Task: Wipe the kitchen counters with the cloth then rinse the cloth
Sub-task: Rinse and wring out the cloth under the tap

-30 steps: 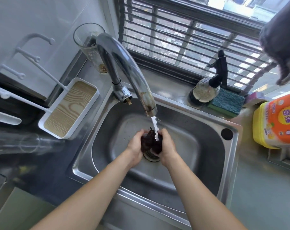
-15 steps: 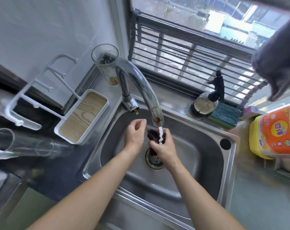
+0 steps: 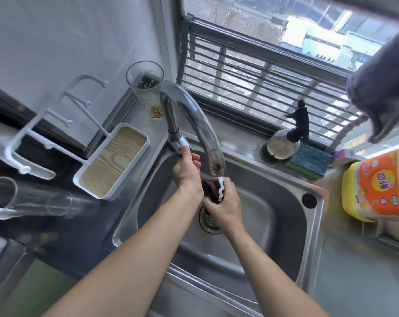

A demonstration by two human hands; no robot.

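Observation:
A dark, bunched-up cloth (image 3: pixel 211 188) sits in my right hand (image 3: pixel 224 203), held over the drain of the steel sink (image 3: pixel 283 216). Water runs from the spout of the curved chrome tap (image 3: pixel 200 126) onto the cloth. My left hand (image 3: pixel 187 172) has reached up to the tap's base, and its fingers touch the small handle (image 3: pixel 184 145) there. Whether they grip the handle is not clear.
A white rack with a wood-look tray (image 3: pixel 112 163) stands left of the sink, with a tall glass (image 3: pixel 145 92) behind it. On the ledge at the right are a spray bottle (image 3: pixel 285 140), a blue-green sponge (image 3: pixel 308 162) and a yellow-orange detergent pack (image 3: pixel 379 186). A grey cloth (image 3: pixel 383 88) hangs at the upper right.
My left hand let go of the cloth and moved up to the tap handle. My right hand alone now holds the cloth under the water. The view has tilted up.

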